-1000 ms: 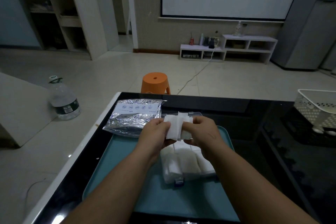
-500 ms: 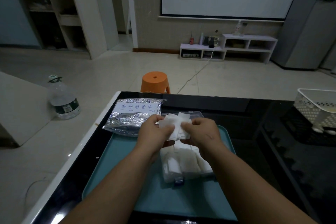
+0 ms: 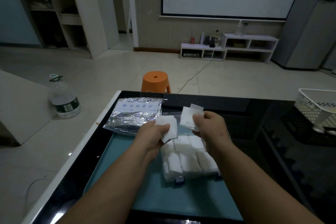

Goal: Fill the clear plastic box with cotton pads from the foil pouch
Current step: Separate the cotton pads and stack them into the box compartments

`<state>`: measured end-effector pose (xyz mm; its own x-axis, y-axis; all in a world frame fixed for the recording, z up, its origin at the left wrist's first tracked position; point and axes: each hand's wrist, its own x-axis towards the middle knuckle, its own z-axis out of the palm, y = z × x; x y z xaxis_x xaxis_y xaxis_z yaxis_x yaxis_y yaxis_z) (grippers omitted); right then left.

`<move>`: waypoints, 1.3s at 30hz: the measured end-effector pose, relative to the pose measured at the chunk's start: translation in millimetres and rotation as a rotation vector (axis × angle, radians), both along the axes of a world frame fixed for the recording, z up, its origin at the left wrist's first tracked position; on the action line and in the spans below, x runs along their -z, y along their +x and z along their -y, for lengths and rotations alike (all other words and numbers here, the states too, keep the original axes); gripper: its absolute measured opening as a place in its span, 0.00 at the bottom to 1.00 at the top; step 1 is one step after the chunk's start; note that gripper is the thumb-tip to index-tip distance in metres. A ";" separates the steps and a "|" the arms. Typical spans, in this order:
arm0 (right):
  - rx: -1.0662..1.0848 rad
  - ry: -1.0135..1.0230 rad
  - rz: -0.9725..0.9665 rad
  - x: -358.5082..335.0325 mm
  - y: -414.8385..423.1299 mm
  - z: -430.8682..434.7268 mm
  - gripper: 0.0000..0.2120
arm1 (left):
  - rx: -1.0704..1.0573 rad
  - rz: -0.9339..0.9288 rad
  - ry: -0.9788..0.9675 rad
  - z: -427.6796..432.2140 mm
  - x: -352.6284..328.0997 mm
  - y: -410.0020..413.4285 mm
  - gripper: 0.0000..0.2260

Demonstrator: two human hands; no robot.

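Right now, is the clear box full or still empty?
Nearly full: white cotton pads fill the clear plastic box, lid open behind.

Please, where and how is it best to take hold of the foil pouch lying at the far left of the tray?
Probably grip the foil pouch at its flat sealed far edge, coming from above and from the left. It lies flat and crinkled, partly over the tray rim, and both hands with their cotton pads are busy on its right.

white cotton pads [image 3: 189,158], teal tray [image 3: 160,196], orange stool [image 3: 155,82]
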<state>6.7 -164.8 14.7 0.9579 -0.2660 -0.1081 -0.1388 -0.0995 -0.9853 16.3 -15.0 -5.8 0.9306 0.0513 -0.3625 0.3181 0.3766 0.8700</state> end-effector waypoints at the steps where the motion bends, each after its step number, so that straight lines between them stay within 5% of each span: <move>1: -0.011 -0.016 -0.001 -0.5 0.5 0.1 0.05 | -0.001 -0.002 -0.005 0.3 0.0 -0.4 0.06; 8: -0.201 0.059 -0.044 -4.6 0.7 -4.7 0.06 | 0.083 0.014 -0.025 2.3 -3.6 -5.4 0.09; 14: -0.168 -0.056 -0.033 -2.3 0.3 -3.8 0.05 | 0.140 0.008 -0.312 1.2 -8.2 -6.8 0.12; 24: -0.227 -0.114 0.023 -5.2 1.4 2.5 0.08 | -0.011 0.047 0.070 -0.9 0.8 1.0 0.07; 39: -0.397 -0.552 0.055 -1.3 -0.2 -2.8 0.08 | -0.011 -0.027 -0.194 0.0 3.6 3.4 0.05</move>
<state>6.6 -162.0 16.0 0.9945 0.1042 -0.0062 0.0605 -0.6231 -0.7798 19.7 -15.0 -9.4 0.9202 -0.0124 -0.3912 0.3354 0.5402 0.7718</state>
